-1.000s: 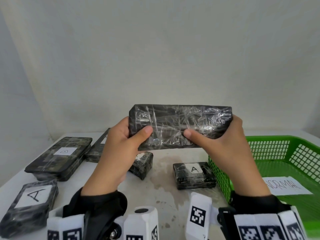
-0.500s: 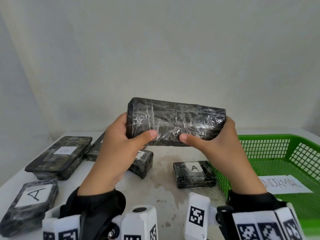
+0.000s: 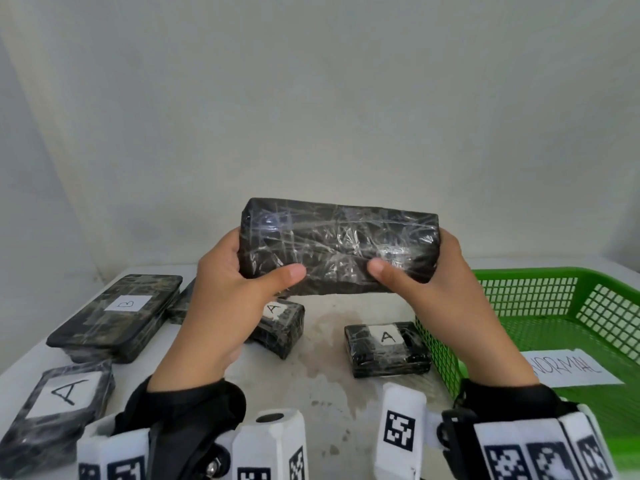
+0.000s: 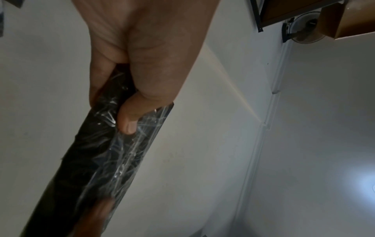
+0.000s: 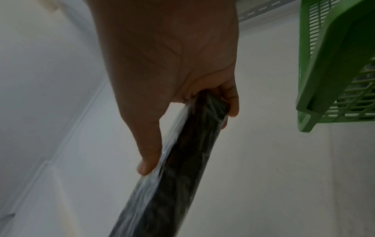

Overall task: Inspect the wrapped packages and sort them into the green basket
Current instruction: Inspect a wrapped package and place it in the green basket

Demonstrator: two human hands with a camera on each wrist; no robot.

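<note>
Grip: my left hand (image 3: 225, 299) and right hand (image 3: 446, 296) clasp the ends of a wrapped package (image 3: 341, 245), thumbs on its near face.
Where: raised above the tabletop's (image 3: 332, 382) middle.
Progress: I judge inspection underway; the green basket (image 3: 540, 289), right edge, shows only a paper sheet (image 3: 575, 370); several packages wait.
Change: package now sits lower, tilted further.

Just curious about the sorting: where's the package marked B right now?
In the head view, the B package lies on the table at far left, behind an A package and opposite the green basket on the right.
</note>
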